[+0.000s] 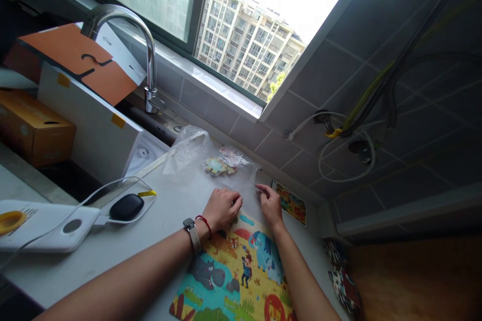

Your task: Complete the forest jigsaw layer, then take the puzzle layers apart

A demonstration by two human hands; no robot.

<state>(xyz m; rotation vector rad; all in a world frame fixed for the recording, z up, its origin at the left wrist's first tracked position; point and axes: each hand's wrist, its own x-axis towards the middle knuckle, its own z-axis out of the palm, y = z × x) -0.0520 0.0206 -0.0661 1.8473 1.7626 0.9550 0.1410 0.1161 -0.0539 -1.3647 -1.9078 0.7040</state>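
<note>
A jigsaw puzzle [241, 276] with cartoon animals and a child lies on the white counter, partly covered by my forearms. My left hand [223, 208], with a watch and a red bracelet on its wrist, rests at the puzzle's upper edge. Its fingers are curled in, and what they hold, if anything, is hidden. To the right is my right hand [269, 204], its index finger and thumb bent together at the near edge of a clear plastic bag [246, 173]. Whether they grip the bag I cannot make out. Loose puzzle pieces [218, 165] lie in or under the bag.
A picture card [289, 201] lies by the tiled wall. Another crumpled plastic bag [188, 150] lies behind my left hand. At left are a white power strip [75, 225], a black earbud case [126, 207], an open box [90, 120] and a faucet [150, 60].
</note>
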